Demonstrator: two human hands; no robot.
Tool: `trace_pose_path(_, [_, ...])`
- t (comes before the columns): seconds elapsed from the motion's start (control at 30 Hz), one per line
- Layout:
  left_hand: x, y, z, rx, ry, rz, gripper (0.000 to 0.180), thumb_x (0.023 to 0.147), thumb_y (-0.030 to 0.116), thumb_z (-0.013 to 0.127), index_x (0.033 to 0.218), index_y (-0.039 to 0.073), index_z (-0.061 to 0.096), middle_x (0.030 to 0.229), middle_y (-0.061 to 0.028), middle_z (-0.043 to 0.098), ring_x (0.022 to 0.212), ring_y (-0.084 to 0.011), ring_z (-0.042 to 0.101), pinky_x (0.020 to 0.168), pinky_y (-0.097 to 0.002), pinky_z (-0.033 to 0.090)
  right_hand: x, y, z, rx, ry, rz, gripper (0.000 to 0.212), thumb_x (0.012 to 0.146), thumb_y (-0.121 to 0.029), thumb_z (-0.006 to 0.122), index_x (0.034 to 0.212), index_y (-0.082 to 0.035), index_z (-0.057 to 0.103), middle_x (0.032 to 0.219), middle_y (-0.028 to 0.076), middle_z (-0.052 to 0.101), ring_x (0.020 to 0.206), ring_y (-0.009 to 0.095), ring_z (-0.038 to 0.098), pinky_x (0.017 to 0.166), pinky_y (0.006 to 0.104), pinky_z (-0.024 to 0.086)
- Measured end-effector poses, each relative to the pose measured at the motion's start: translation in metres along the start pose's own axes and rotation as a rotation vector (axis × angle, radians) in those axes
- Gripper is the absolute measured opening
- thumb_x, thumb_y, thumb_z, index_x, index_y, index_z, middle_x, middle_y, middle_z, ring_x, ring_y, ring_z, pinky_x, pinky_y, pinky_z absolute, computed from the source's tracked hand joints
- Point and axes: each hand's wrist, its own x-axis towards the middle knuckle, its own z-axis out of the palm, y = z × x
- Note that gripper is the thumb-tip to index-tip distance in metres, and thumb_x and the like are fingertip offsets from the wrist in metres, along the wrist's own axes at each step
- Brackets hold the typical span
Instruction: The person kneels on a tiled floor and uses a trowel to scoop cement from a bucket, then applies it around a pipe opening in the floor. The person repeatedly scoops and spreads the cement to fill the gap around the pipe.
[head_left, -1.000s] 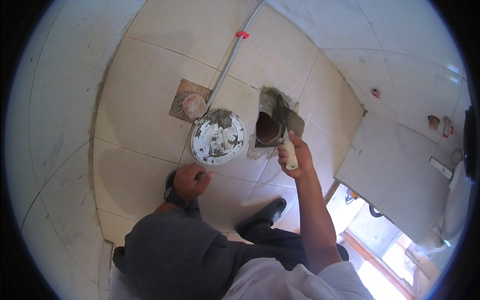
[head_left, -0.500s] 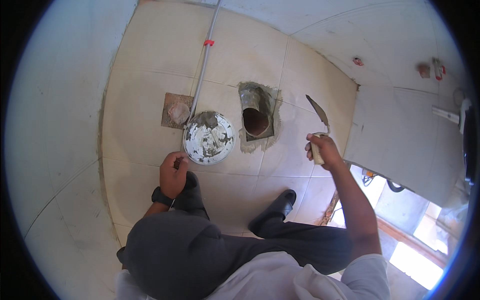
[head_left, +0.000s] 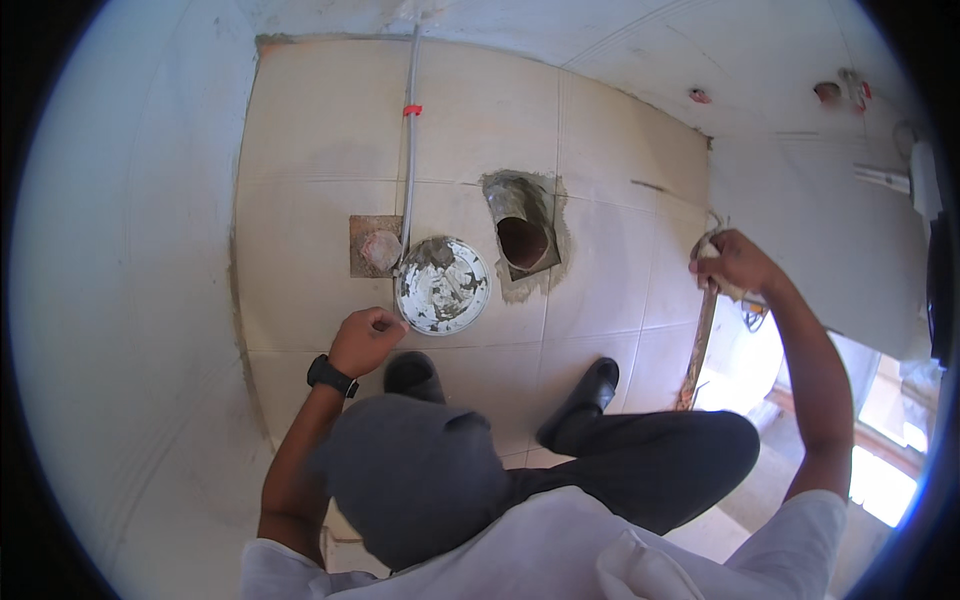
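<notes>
My left hand (head_left: 366, 341), with a dark watch on its wrist, is closed, thumb and fingers pinched together at the near-left rim of a round container or lid (head_left: 443, 286). Whether it grips that rim or something small, I cannot make out. Grey mortar and white smears cover the round thing. Far to the right, my right hand (head_left: 738, 262) is closed round the pale handle of a trowel (head_left: 708, 247). Fingers hide part of the handle. A thin dark strip (head_left: 648, 185) left of it may be the blade seen edge-on; I cannot tell.
A pipe opening (head_left: 522, 243) ringed by rough mortar lies in the tiled floor. Left of it, a capped stub (head_left: 380, 250) sits in a square cut-out. A grey conduit (head_left: 411, 150) with a red clip runs to the far wall. Walls stand left, far and right; a doorway opens at right.
My right hand has swung right and outward with the trowel, toward the right wall. My left hand stays by the round thing's rim. The whole view has shifted a little.
</notes>
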Motion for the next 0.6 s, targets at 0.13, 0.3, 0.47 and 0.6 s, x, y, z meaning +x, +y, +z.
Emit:
trace_pose_path(0.13, [-0.004,0.047,-0.037,-0.25,-0.041,0.014,0.015,0.097,0.016,0.071,0.097,0.001,0.073,0.084,-0.0022,0.07,0.077,-0.0095,0.063,0.071,-0.0277,0.051,-0.007,-0.032,-0.02,-0.042,0.0,-0.069,0.032,0.088,-0.024,0.081,0.095,0.005,0.07,0.079,0.011,0.072,0.064,0.018,0.069,0.059,0.0315,0.055])
trace_pose_path(0.3, [0.012,0.16,-0.092,-0.093,-0.032,0.224,0.017,0.093,0.018,0.077,0.099,0.003,0.075,0.083,-0.0041,0.069,0.073,-0.0083,0.058,0.066,-0.028,0.048,0.022,-0.025,-0.012,-0.013,0.078,-0.249,0.037,0.088,-0.034,0.081,0.095,0.001,0.071,0.081,0.008,0.072,0.067,0.016,0.067,0.058,0.0316,0.054])
trace_pose_path(0.47, [-0.012,0.286,-0.067,0.273,-0.181,0.585,0.043,0.081,0.042,0.09,0.09,0.005,0.07,0.081,-0.0087,0.063,0.069,-0.0211,0.059,0.065,-0.0337,0.049,0.099,0.012,0.028,-0.098,0.287,-0.475,0.047,0.09,-0.044,0.077,0.09,0.002,0.07,0.077,0.016,0.07,0.067,0.026,0.066,0.067,0.0417,0.054])
trace_pose_path(0.6, [-0.041,0.35,0.03,0.182,-0.385,0.541,0.064,0.071,0.061,0.091,0.096,0.007,0.067,0.094,-0.0129,0.064,0.083,-0.0286,0.063,0.072,-0.0387,0.052,0.14,0.04,0.059,-0.068,0.309,-0.555,0.053,0.095,-0.047,0.073,0.089,0.006,0.069,0.076,0.022,0.067,0.07,0.031,0.066,0.071,0.0448,0.053])
